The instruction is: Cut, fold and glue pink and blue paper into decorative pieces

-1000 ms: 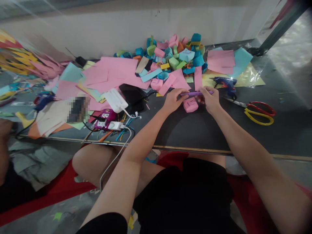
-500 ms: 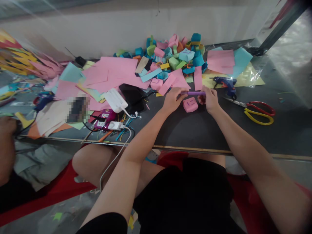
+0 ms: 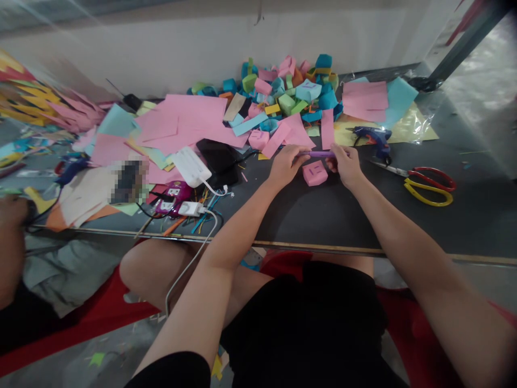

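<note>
A slim purple marker pen (image 3: 319,154) lies level between my hands, just above the dark tabletop. My left hand (image 3: 287,166) pinches its left end. Its right end is in the closed fingers of my right hand (image 3: 345,164); the fingers partly hide both ends. Right below the pen sits a small pink folded paper box (image 3: 315,173) with purple strokes on its top. Behind my hands are a pink paper strip (image 3: 327,129) and another pink box (image 3: 259,139) with purple marks.
Behind stands a heap of coloured paper boxes (image 3: 287,102). To the right are a blue glue gun (image 3: 374,138) and scissors (image 3: 430,185). A white adapter (image 3: 191,166), a purple power strip (image 3: 174,196) and cables lie left. A co-worker's hand (image 3: 13,210) is at far left.
My right hand has shifted slightly left along the marker pen, closer to my left hand. The pink box stays in place.
</note>
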A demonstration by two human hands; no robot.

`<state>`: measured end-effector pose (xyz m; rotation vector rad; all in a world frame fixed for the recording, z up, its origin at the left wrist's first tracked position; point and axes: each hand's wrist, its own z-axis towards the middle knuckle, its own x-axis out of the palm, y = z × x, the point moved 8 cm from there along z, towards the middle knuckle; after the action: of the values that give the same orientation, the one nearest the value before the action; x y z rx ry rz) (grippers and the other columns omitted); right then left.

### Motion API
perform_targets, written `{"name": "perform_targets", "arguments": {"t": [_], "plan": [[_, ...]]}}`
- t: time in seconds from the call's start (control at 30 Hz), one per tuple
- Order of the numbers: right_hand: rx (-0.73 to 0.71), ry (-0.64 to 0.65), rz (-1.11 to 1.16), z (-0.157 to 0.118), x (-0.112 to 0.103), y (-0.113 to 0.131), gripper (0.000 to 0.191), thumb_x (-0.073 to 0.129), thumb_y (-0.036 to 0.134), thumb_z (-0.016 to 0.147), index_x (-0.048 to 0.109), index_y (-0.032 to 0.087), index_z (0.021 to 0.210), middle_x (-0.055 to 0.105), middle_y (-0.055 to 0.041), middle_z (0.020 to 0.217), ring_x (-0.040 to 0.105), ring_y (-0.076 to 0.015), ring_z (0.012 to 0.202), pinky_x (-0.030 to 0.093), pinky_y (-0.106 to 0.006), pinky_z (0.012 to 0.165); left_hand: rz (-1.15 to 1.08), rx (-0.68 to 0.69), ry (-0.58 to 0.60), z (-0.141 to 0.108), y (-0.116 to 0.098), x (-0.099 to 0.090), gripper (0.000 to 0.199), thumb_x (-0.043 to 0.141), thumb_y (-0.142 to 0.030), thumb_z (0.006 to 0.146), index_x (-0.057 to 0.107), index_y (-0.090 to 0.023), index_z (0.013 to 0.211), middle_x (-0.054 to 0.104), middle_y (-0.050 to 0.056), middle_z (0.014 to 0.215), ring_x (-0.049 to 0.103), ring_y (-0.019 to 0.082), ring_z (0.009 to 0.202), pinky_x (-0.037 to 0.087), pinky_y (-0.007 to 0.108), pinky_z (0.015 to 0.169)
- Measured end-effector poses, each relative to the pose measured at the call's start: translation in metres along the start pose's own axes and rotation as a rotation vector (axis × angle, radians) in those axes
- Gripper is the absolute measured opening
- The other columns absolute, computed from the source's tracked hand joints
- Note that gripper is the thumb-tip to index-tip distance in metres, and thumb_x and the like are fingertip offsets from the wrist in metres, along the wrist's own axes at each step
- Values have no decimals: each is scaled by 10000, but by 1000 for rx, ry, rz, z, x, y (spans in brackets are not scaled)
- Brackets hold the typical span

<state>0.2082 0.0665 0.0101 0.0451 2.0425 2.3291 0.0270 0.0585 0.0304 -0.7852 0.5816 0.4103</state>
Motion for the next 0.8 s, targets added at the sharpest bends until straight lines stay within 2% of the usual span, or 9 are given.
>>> {"name": "perform_targets", "arguments": {"t": [0.2, 0.4, 0.53, 0.8], "plan": [[-25, 23, -11, -2, 2, 0, 555, 679, 649, 858, 491, 222, 556, 500, 24, 441, 403, -67, 375, 279, -202, 363, 13, -23, 12, -1, 3, 0, 322, 607, -481, 1007, 761, -228, 1133, 793, 94, 1156, 726, 235, 1115, 548, 392, 1034], [-44, 47, -29, -4, 1, -1, 543, 628, 548, 877, 399, 242, 490, 380, 40, 352, 320, -68, 341, 233, -218, 372, 37, 12, 31, -3, -2, 1, 240, 667, -385, 990, 781, -225, 1127, 809, 82, 1071, 737, 222, 1042, 569, 381, 967], [-45, 40, -35, -5, 0, -2, 516, 622, 510, 856, 408, 236, 475, 392, 34, 368, 344, -77, 381, 239, -208, 397, 30, 43, 23, -4, -6, -1, 227, 671, -372, 988, 789, -235, 1125, 814, 81, 1067, 746, 221, 1012, 577, 387, 943], [-74, 43, -20, -9, 0, 0, 568, 609, 550, 858, 401, 228, 439, 374, 34, 389, 371, -84, 414, 272, -234, 441, 52, 111, 2, -5, -16, -7, 227, 676, -395, 984, 792, -251, 1117, 821, 68, 1045, 750, 203, 957, 584, 371, 911]]}}
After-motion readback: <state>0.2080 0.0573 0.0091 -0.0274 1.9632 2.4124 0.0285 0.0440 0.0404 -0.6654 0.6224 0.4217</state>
